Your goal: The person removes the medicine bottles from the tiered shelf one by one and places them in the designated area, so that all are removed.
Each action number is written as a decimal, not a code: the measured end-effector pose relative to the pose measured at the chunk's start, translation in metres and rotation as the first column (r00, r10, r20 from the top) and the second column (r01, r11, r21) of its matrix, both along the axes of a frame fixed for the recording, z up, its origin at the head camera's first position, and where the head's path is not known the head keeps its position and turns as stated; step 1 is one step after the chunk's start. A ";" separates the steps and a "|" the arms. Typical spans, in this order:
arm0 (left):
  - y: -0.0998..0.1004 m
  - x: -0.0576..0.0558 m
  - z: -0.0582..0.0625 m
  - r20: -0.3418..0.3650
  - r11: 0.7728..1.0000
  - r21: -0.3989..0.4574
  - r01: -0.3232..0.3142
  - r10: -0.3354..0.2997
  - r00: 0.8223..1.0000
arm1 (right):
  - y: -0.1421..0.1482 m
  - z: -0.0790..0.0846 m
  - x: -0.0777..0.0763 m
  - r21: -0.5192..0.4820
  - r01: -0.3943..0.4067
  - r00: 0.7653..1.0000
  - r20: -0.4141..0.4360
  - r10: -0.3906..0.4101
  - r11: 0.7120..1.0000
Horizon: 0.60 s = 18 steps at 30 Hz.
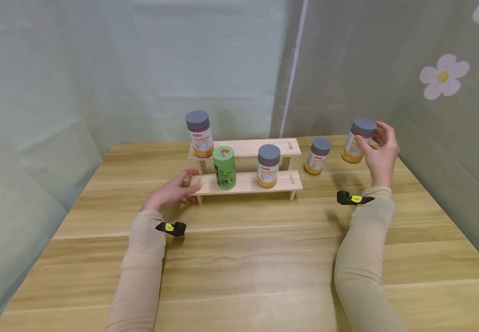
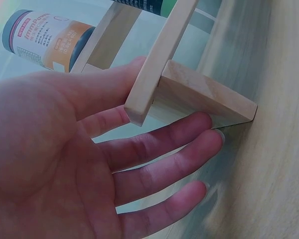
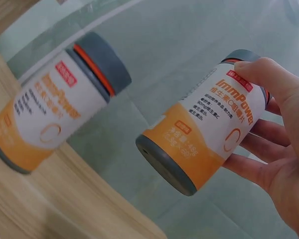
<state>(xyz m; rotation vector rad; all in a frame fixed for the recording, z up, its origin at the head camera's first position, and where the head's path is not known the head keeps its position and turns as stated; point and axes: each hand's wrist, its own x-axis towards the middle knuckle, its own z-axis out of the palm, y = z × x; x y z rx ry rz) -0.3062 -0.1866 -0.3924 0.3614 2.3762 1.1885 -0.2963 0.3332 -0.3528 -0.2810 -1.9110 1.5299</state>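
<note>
At the far right my right hand point(image 1: 382, 150) holds a vitamin bottle point(image 1: 353, 148) with a grey lid, white label and orange base. Its thumb lies across the front and the fingers are behind. In the right wrist view the underside of the held bottle point(image 3: 204, 124) shows, tilted and off the table. My left hand point(image 1: 175, 189) is at the left end of a two-tier wooden rack point(image 1: 245, 183). In the left wrist view, its thumb and index finger pinch the end of the lower board point(image 2: 154, 69), while the other fingers extend beside the rack's leg point(image 2: 204, 89).
A green canister point(image 1: 224, 169) and a vitamin bottle point(image 1: 268, 167) stand on the lower tier. Another vitamin bottle point(image 1: 200, 134) is on the upper tier's left end. One more vitamin bottle point(image 1: 318, 157) stands on the wooden table point(image 1: 239, 267), right of the rack. Curtains point(image 1: 214, 69) hang behind.
</note>
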 end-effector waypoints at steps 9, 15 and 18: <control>0.003 -0.002 0.001 0.003 1.000 0.012 -0.005 0.005 1.000 | 0.009 -0.009 0.003 0.113 0.002 0.991 0.134 -0.017 0.994; 0.001 0.002 -0.001 0.009 1.000 0.003 -0.006 0.006 1.000 | 0.005 -0.020 0.001 0.138 -0.053 0.987 0.155 0.031 0.989; 0.000 0.002 -0.001 0.007 1.000 0.006 -0.004 0.004 1.000 | 0.004 -0.023 -0.001 0.140 -0.050 0.990 0.141 0.030 0.989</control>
